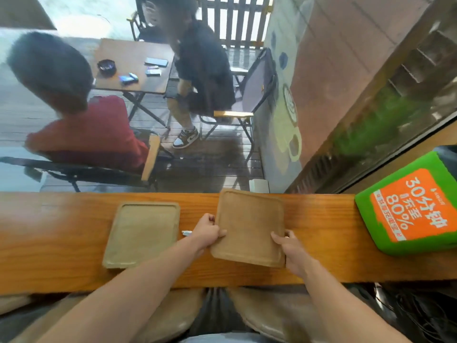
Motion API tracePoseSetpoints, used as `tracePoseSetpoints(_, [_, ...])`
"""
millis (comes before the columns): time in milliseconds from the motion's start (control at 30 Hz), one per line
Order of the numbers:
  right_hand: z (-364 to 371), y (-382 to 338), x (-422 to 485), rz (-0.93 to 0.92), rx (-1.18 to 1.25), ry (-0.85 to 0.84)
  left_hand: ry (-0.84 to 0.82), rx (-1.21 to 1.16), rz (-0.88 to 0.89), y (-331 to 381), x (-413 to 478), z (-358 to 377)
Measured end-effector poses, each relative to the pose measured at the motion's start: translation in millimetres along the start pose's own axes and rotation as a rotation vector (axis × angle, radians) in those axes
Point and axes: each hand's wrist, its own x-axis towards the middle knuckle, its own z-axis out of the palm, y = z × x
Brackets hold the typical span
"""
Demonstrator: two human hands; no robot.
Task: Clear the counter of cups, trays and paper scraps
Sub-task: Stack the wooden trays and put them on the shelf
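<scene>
Two square brown wooden trays are on the long wooden counter. The right tray is tilted, its near edge lifted; my left hand grips its left edge and my right hand grips its right near corner. The left tray lies flat on the counter, untouched. A small white paper scrap lies between the two trays, just left of my left hand. No cups are in view.
A green and orange box sits at the counter's right end. Beyond the glass in front of the counter, two people sit on chairs at an outdoor table. Brown cushioned seats lie below the counter's near edge.
</scene>
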Motion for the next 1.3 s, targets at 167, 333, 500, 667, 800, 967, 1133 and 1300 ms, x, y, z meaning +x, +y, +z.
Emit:
tracePoseSetpoints(167, [119, 25, -37, -0.002, -0.031, -0.001, -0.042, -0.075, -0.024, -22, -17, -121])
tracePoseSetpoints(333, [195, 30, -58, -0.006, -0.091, -0.018, 0.006, -0.053, -0.049, -40, -19, -199])
tracePoseSetpoints(500, [222, 25, -57, -0.002, -0.157, -0.005, 0.053, -0.106, -0.052, -50, -18, -222])
tracePoseSetpoints(667, [234, 24, -54, 0.014, -0.241, -0.002, 0.102, -0.088, -0.062, -63, -15, -231])
tracePoseSetpoints(800, [249, 26, -52, 0.076, -0.255, -0.047, 0.219, -0.004, -0.060, -73, -14, -246])
tracePoseSetpoints(967, [278, 34, -52, 0.196, -0.169, -0.077, 0.266, 0.076, -0.115, -84, -11, -264])
tracePoseSetpoints(1133, [291, 39, -50, 0.242, -0.141, -0.093, 0.307, 0.165, -0.123, -94, -9, -273])
tracePoseSetpoints(1300, [298, 37, -52, 0.226, -0.161, -0.108, 0.336, 0.240, -0.090, -94, -10, -272])
